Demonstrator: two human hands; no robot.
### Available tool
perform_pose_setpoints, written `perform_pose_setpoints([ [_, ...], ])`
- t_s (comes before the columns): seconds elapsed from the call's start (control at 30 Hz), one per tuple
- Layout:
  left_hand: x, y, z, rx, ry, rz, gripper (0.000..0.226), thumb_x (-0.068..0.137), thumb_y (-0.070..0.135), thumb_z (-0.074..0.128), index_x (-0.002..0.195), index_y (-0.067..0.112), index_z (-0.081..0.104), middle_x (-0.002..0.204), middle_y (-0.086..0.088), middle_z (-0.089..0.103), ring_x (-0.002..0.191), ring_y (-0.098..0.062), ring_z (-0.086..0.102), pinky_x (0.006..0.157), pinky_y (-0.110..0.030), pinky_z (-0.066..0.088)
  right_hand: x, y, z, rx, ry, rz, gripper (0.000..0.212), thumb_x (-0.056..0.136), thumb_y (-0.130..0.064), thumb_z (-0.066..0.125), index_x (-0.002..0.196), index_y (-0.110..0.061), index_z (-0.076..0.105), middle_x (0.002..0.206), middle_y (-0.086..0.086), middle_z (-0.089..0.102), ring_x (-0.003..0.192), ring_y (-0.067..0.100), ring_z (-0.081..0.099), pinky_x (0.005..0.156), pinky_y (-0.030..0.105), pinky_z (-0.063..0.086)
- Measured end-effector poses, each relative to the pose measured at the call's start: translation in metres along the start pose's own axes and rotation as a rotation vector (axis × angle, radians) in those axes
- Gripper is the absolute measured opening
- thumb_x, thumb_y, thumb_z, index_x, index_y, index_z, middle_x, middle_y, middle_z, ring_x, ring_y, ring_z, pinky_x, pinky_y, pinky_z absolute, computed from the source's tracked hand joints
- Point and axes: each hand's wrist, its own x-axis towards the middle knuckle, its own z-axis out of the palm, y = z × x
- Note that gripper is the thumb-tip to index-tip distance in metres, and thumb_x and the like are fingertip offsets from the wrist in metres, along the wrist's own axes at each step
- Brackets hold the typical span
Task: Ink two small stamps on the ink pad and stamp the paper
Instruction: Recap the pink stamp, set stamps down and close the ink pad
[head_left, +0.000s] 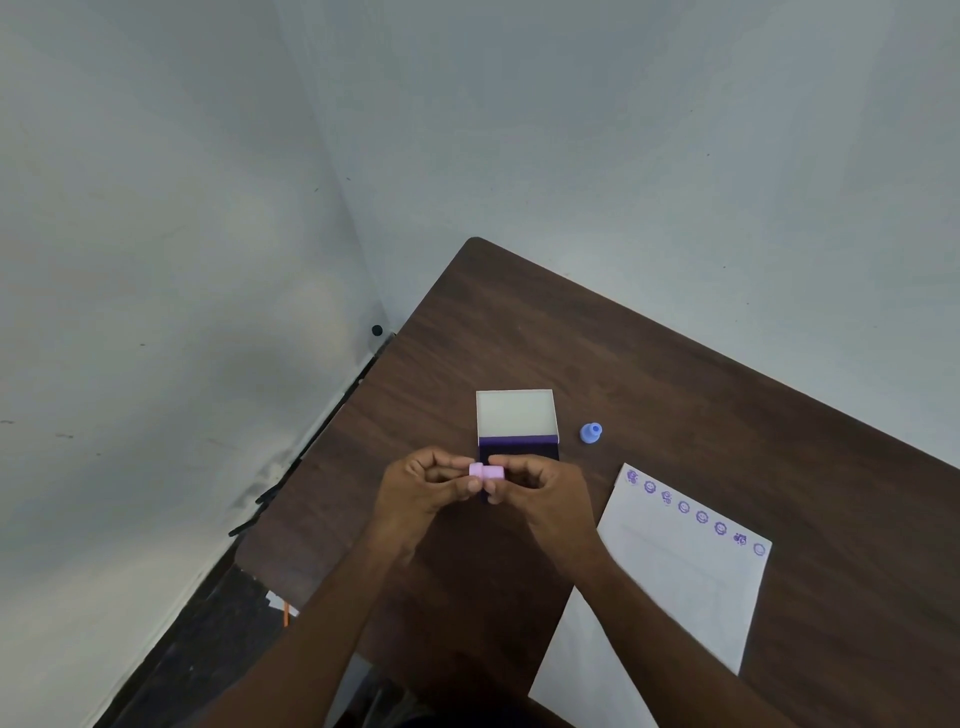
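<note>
A small pink stamp (486, 472) is pinched between the fingertips of my left hand (423, 491) and my right hand (535, 491), just above the table. Behind and partly under my hands lies the ink pad (514, 447), its purple pad showing and its white lid (515, 413) tipped open at the back. A small blue stamp (590, 432) rests on the table to the right of the pad. The white paper (670, 577) lies to the right, with a row of several purple stamp marks (693, 512) along its far edge.
The dark brown wooden table (649, 364) stands against grey walls, with its left edge near a dark floor gap (291, 483). My right forearm crosses the near left part of the paper.
</note>
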Motion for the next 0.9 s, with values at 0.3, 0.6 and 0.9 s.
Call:
perform_pose_setpoints([
  [0.3,-0.002,0.002,0.006,-0.083,-0.057,-0.001,0.037,0.072,0.000,0.079,0.107,0.006,0.069,0.098,-0.005,0.077,0.091,-0.017,0.073,0.072,-0.019,0.057,0.004,0.002,-0.002,0.015,0.033,-0.027,0.033,0.080,-0.018,0.074,0.111,-0.013,0.067,0.108,0.006,0.072,0.094,0.018,0.069,0.091,0.030,0.055],
  [0.6,0.011,0.002,0.038,0.120,-0.129,0.024,0.041,0.073,0.010,0.081,0.112,0.017,0.068,0.096,0.000,0.076,0.090,-0.014,0.072,0.080,-0.023,0.057,0.006,0.013,-0.047,0.059,0.220,0.060,0.022,0.075,-0.036,0.076,0.096,-0.034,0.069,0.096,-0.011,0.071,0.092,0.010,0.066,0.084,0.026,0.054],
  [0.9,0.038,0.009,0.102,0.418,-0.146,0.055,0.023,0.085,0.023,0.072,0.108,0.023,0.071,0.097,0.012,0.073,0.087,-0.002,0.068,0.083,-0.019,0.055,0.016,0.034,-0.105,-0.105,0.523,0.065,0.020,0.078,-0.030,0.076,0.095,-0.022,0.070,0.085,-0.013,0.067,0.077,0.003,0.063,0.066,0.008,0.044],
])
